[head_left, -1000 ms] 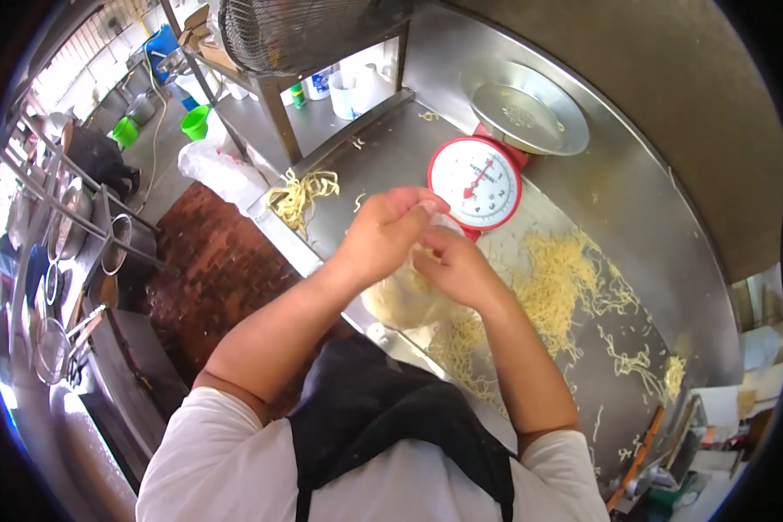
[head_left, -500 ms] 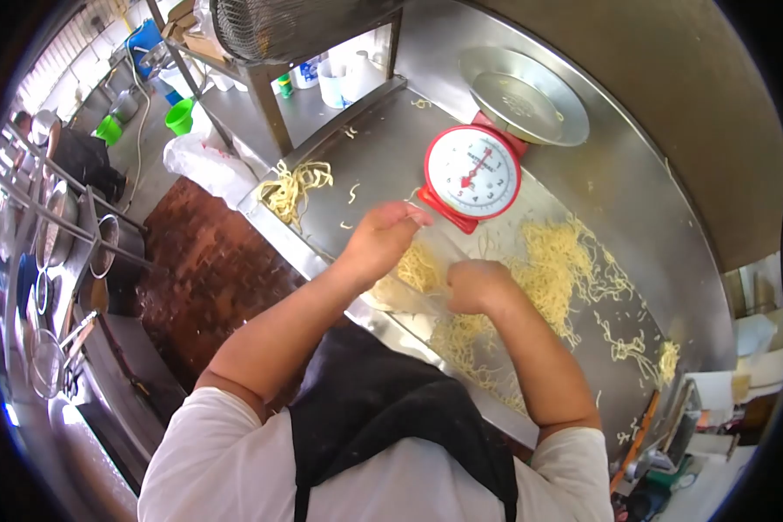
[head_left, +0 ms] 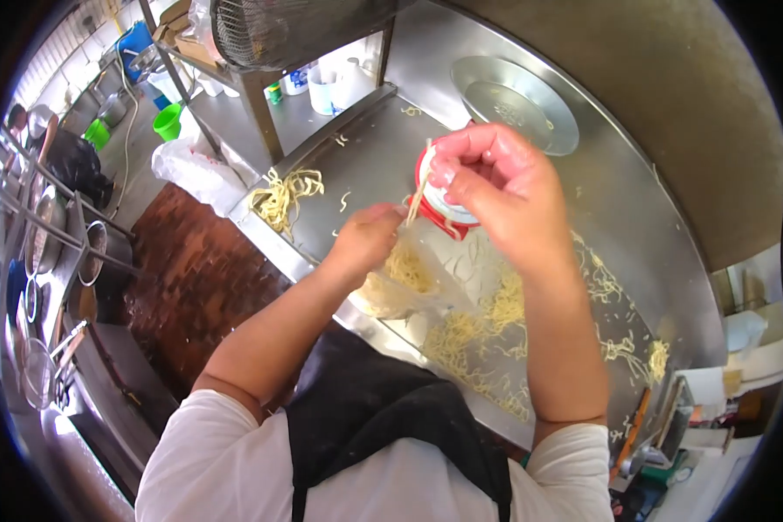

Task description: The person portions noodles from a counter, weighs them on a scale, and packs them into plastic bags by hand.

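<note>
My left hand is closed on the rim of a clear plastic bag with yellow noodles inside. Raised above the bag, my right hand pinches a few noodle strands between thumb and fingertips; they dangle towards the bag's mouth. Behind that hand, a red scale is mostly covered, so its dial cannot be read. A loose pile of noodles spreads over the steel table to the right of the bag.
A round metal pan sits on top of the scale. Thicker noodles lie by the table's left edge. A white plastic bag hangs at the left corner. A caged fan stands over the shelf.
My right hand has let go of the bag's right side and risen to the scale, now holding noodle strands. The left hand keeps its hold on the bag.
</note>
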